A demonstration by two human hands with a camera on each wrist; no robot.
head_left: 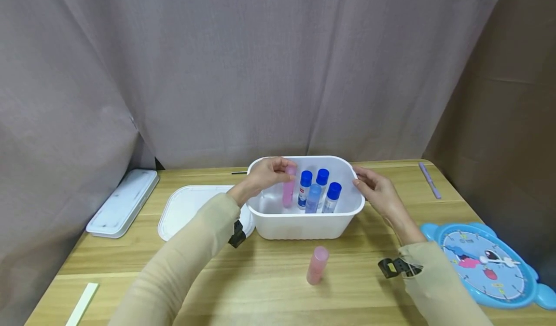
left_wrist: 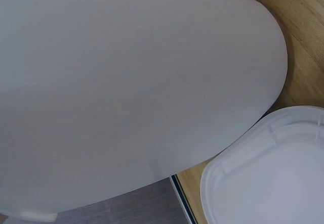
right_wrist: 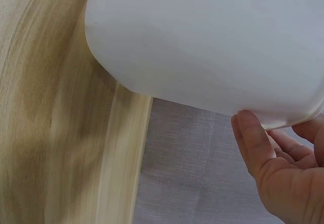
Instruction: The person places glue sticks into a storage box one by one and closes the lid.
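A white bin stands mid-table. My left hand reaches over its left rim and pinches the top of a pink glue stick, upright inside. Beside it stand three blue-capped glue sticks and a pale blue one. My right hand grips the bin's right rim; in the right wrist view the thumb lies against the bin's wall under the lip. A second pink glue stick lies on the table in front. The left wrist view shows only the bin's wall.
The bin's white lid lies left of it, with a flat white case further left. A blue toy clock sits at the right front, a purple pen at the back right, a white strip at the front left.
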